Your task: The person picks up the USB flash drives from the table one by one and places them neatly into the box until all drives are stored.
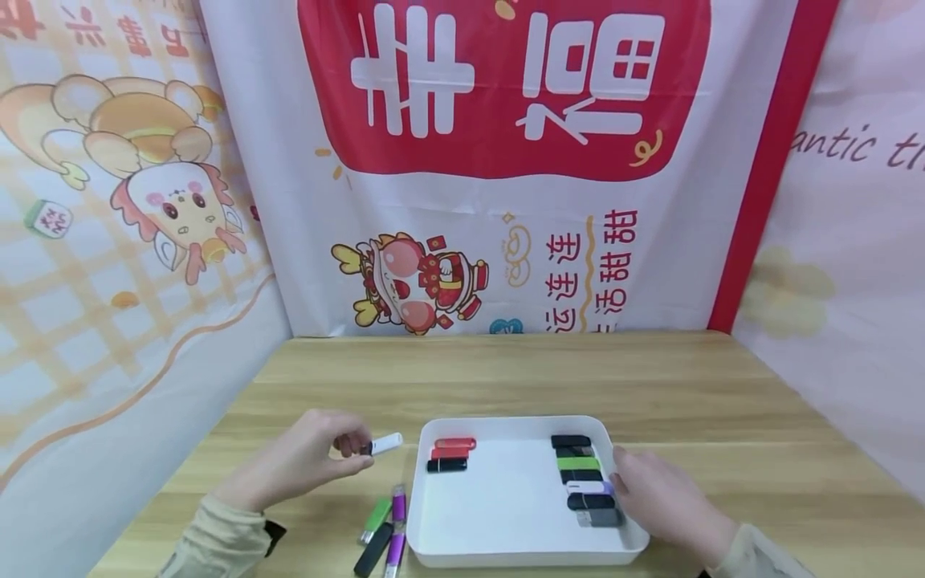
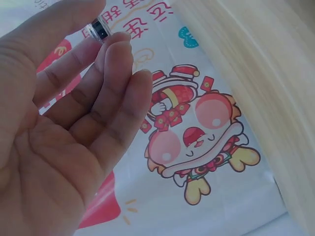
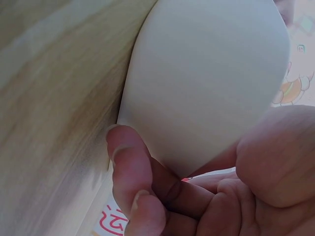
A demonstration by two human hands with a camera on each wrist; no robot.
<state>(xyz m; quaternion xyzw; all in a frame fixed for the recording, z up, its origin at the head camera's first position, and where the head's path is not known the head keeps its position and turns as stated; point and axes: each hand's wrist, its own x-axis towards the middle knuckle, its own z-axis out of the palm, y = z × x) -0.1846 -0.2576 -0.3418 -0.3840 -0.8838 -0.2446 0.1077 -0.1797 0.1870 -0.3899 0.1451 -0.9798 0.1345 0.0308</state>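
My left hand [image 1: 321, 453] pinches a white USB flash drive [image 1: 386, 443] between thumb and fingertips, above the table to the left of the tray. In the left wrist view only the metal end of the flash drive [image 2: 100, 29] shows, past the fingertips. My right hand [image 1: 661, 494] grips the right wall of the white tray [image 1: 516, 514]; the right wrist view shows its fingers against the tray's outer wall [image 3: 206, 88]. Inside the tray, red flash drives [image 1: 455, 443] and a black flash drive [image 1: 446, 465] line the left side. Several others, including a green flash drive [image 1: 578, 463], form a column at the right.
On the wooden table [image 1: 506, 373], left of the tray, lie a green flash drive [image 1: 377, 514], a black flash drive [image 1: 372, 551] and purple flash drives [image 1: 395, 550]. Printed cloths [image 1: 289, 241] hang behind the table and along both sides.
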